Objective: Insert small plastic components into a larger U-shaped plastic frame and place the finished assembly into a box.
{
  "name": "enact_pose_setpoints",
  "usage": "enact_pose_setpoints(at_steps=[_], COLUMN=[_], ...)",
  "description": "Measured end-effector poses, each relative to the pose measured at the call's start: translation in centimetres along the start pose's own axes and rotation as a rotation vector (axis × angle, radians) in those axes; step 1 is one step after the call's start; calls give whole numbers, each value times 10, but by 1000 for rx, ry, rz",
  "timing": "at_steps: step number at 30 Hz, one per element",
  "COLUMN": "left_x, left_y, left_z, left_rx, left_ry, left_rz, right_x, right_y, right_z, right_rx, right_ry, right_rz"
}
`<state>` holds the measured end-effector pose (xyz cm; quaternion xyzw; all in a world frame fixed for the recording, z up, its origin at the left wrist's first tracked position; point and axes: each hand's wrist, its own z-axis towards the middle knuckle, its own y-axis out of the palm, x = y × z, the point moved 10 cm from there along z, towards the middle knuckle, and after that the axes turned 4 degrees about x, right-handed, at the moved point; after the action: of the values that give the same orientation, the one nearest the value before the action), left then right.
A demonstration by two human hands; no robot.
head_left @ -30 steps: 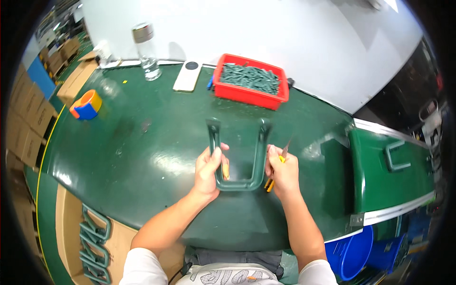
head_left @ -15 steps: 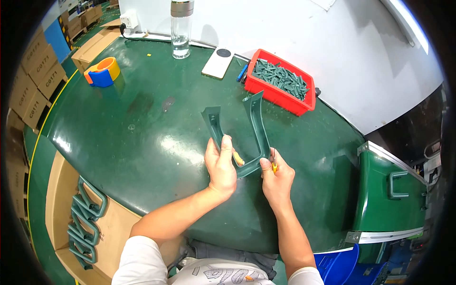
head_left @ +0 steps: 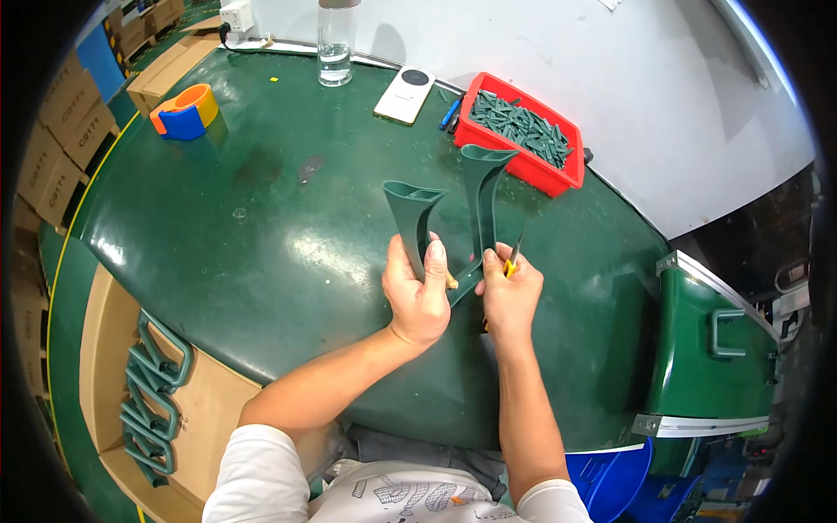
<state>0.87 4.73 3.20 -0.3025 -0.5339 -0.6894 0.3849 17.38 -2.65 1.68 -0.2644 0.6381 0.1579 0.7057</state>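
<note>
A dark green U-shaped plastic handle is held above the table, its two flared, hollow ends pointing up and away from me. My left hand is closed around its left leg. Something yellowish shows at those fingertips, perhaps a finger cover. My right hand grips a small yellow-handled knife, its pointed metal blade sticking up past the fingers. The right thumb also lies against the lower bend of the right leg. Part of the handle's crossbar is hidden behind my hands.
A red bin of small green strips stands at the back, beside pens, a phone and a bottle. A tape roll sits far left. Similar green handles lie in a cardboard box at near left.
Both hands have risen slightly, and the green handle has tilted so its flared ends now show their openings. The knife blade now points upward, clear of the right fingers.
</note>
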Motion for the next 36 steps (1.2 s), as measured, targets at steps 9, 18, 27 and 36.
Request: enact_pose_setpoints(at_steps=[9,18,27,36], left_x=[11,8,-44,-44], left_y=[-1,-18,4,31], left_z=[3,26,20,3], left_rx=[-97,93,-78,-329], left_ry=[191,136,-423,-562], left_rz=[226,164,-208,-353], right_x=[21,4,-169,-16], right_y=[7,18,-68,-37], right_z=[0,-60,21,10], right_rx=[-273,-280,267,-63], right_ry=[410,340,-568,-316], right_rz=[87,223,-42,-340])
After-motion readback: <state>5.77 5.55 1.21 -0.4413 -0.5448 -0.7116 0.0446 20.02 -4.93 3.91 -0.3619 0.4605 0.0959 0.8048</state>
